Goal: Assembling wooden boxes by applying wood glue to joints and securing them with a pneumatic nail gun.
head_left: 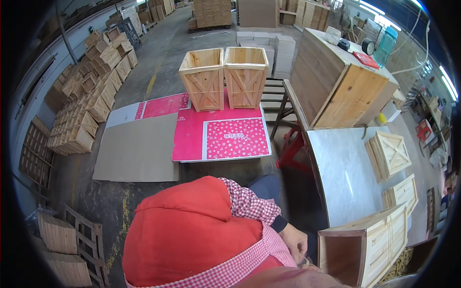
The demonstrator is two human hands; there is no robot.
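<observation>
My left hand (294,241), at the end of a red-and-white checked sleeve with a dark cuff, is low in the picture beside a wooden crate. Its fingers are bent and pressed together over a small pale thing (303,262) that I cannot make out. Only a bit of my right hand (313,267) shows, just below the left fingertips; its fingers are mostly hidden. Nearest to both hands is the tapered wooden crate (386,245), lying on its side with its dark open end toward them.
Two slatted wooden crates (204,86) stand on pink printed cardboard (192,139) ahead. A grey-topped bench (341,168) at right bears wooden panels (391,153). Beyond it, a large wooden box (321,79) carries a bottle (385,45). Crates (81,125) pile up at left; a pallet (89,235) stands lower left.
</observation>
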